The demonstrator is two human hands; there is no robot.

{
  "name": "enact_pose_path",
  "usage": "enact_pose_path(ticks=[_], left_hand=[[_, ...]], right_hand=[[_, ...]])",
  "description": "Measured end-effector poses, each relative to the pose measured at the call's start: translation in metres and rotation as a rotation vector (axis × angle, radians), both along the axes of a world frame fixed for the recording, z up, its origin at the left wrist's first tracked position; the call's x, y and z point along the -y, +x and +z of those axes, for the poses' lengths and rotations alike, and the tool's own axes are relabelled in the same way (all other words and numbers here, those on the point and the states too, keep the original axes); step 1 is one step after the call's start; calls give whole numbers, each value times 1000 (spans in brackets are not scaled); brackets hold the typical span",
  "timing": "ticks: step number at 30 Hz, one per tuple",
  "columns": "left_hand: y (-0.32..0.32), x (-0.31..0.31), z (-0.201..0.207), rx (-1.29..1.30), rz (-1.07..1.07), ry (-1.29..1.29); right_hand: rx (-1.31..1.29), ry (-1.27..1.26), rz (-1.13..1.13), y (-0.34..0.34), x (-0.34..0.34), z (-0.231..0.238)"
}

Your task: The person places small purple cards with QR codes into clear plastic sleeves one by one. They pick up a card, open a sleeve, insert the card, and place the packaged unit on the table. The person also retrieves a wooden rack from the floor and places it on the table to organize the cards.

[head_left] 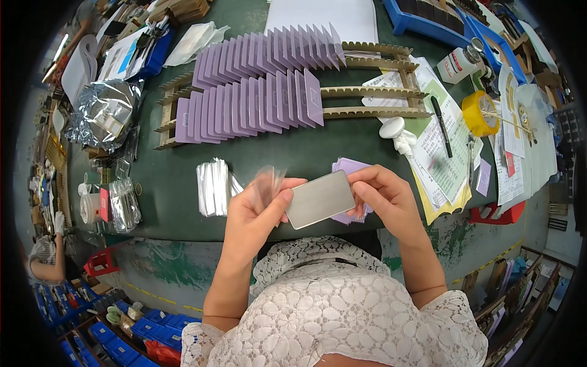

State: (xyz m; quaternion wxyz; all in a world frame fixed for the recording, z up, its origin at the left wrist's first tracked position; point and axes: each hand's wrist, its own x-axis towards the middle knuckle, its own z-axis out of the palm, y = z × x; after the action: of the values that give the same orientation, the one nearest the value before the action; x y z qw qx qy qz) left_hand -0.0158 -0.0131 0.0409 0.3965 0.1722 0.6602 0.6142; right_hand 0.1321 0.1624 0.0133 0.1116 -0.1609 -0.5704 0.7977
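A thin grey rectangular plate (321,200) with rounded corners is held tilted above the near edge of the table. My left hand (244,223) is closed, pinching its left end between thumb and fingers. A crumpled clear plastic film (268,183) also sits in that hand, standing up behind the thumb. At the plate's upper right corner, the thumb and fingers of my right hand (391,205) are closed on it. Several lilac plates (347,165) lie in a pile behind it, partly covered by the plate and my right hand. Beside my left hand lies a stack of clear sleeves (212,188).
Beyond my hands, slotted racks (376,113) hold two rows of upright lilac plates (244,109). Papers (443,162) with a black pen (441,125), yellow tape (480,114) and a white bottle (458,64) are at right. Foil wrapping (107,113) lies left. Another person's arm (56,257) shows far left.
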Motion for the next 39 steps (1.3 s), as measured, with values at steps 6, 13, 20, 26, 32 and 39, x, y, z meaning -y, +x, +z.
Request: enact_pose_path(ticks=[6, 13, 20, 26, 32, 39], left_hand=[[0, 1, -7, 61, -21, -15], [2, 0, -15, 123, -18, -6], [0, 3, -25, 210, -16, -3], [-5, 9, -39, 359, 42, 121], [-11, 11, -39, 569, 143, 189], [-9, 16, -44, 444, 102, 124]], right_hand=[[4, -71, -3, 0, 1, 2], [77, -67, -27, -1, 4, 5], [72, -53, -4, 0, 6, 4], [76, -36, -34, 0, 7, 10], [93, 14, -96, 1, 4, 7], [102, 68, -165, 4, 0, 1]])
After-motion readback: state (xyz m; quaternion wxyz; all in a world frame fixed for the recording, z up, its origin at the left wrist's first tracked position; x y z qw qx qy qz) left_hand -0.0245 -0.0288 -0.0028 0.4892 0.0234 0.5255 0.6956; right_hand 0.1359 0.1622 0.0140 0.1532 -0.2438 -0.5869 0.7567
